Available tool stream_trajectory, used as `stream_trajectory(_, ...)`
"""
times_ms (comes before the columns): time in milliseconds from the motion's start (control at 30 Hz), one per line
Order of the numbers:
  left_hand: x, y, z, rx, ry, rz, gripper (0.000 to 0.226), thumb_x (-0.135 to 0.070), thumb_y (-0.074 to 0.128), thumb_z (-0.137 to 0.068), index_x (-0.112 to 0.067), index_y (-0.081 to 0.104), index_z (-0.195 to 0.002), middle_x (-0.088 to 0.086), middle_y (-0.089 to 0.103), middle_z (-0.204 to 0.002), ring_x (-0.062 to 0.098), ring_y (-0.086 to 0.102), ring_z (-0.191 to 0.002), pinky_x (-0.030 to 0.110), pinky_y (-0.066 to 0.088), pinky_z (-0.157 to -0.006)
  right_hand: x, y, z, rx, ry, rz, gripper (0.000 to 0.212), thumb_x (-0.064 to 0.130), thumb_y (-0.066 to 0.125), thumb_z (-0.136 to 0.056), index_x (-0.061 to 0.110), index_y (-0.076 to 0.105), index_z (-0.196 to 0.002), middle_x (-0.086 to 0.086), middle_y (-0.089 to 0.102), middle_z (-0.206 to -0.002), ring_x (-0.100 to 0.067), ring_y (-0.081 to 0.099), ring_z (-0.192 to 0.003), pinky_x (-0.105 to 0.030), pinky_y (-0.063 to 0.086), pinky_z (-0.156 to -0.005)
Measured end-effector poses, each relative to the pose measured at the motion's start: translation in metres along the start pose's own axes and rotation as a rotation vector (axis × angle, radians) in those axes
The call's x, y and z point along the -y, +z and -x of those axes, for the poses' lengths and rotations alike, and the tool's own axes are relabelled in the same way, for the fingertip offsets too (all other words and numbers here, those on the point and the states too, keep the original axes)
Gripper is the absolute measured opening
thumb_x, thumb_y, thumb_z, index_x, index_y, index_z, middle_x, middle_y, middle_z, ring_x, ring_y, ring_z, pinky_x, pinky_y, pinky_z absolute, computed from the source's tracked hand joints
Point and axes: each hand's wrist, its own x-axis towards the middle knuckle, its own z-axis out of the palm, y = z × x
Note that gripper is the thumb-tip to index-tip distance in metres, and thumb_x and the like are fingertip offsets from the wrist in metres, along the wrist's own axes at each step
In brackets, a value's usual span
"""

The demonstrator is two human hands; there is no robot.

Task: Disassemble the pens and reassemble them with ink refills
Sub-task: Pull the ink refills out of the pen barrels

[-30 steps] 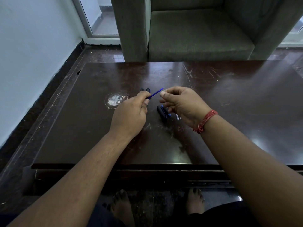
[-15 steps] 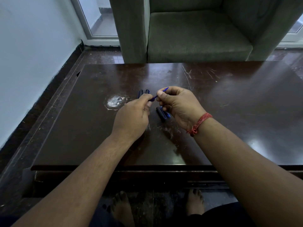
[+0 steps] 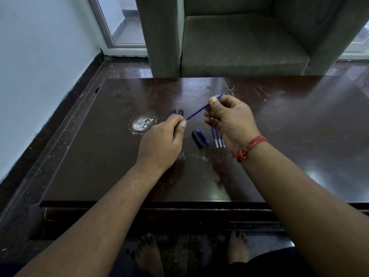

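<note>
My right hand [image 3: 231,120] pinches a thin blue ink refill [image 3: 197,111] between thumb and forefinger, its tip pointing up and to the right. The refill's lower end meets my left hand [image 3: 161,142], which is closed around a dark pen barrel that is mostly hidden in the fist. Two dark pen ends [image 3: 177,112] lie on the table just beyond my left knuckles. Between my hands lie a black pen part [image 3: 197,138] and a blue one [image 3: 203,136]. Three spare refills [image 3: 217,139] lie side by side under my right palm.
The dark wooden table [image 3: 99,156] is scratched and has a white worn patch [image 3: 141,124] left of my left hand. A green armchair [image 3: 239,41] stands right behind the table's far edge. A white wall runs along the left. My bare feet show below the near edge.
My right hand has taken hold of the refill and drawn it up and to the right, out of the barrel in my left hand. The spare refills under my right palm have come into view.
</note>
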Motion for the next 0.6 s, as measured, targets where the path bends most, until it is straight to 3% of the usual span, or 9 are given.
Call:
stream_trajectory(133, 0.006, -0.001, -0.001, -0.026, -0.047, 0.016, 0.021, -0.03, 0.042, -0.105, -0.02, 0.061, -0.106, -0.011, 0.049, -0.06, 0.007, 0.048, -0.053, 0.027, 0.03, -0.048, 0.013, -0.018, -0.013, -0.099, -0.018, -0.078, 0.018, 0.01, 0.05, -0.101, 0.009, 0.055, -0.084, -0.008, 0.062, -0.077, -0.015, 0.063, -0.06, -0.03, 0.06, -0.062)
stream_trajectory(367, 0.007, -0.003, -0.002, -0.024, -0.105, 0.045, 0.02, -0.023, 0.04, -0.105, -0.02, 0.058, -0.114, -0.008, 0.061, -0.075, 0.009, 0.06, -0.069, 0.036, 0.051, -0.059, 0.019, -0.063, -0.03, -0.19, -0.079, 0.226, 0.012, 0.013, 0.057, -0.098, 0.008, 0.06, -0.087, -0.007, 0.06, -0.074, -0.013, 0.059, -0.055, -0.025, 0.053, -0.052)
stream_trajectory(600, 0.011, -0.003, -0.004, -0.027, -0.133, 0.027, 0.02, -0.025, 0.04, -0.105, -0.021, 0.057, -0.116, -0.007, 0.063, -0.077, 0.011, 0.06, -0.07, 0.041, 0.053, -0.063, 0.017, -0.072, -0.035, -0.184, -0.116, 0.447, 0.011, 0.012, 0.056, -0.098, 0.005, 0.064, -0.093, -0.005, 0.062, -0.071, -0.012, 0.057, -0.053, -0.022, 0.052, -0.05)
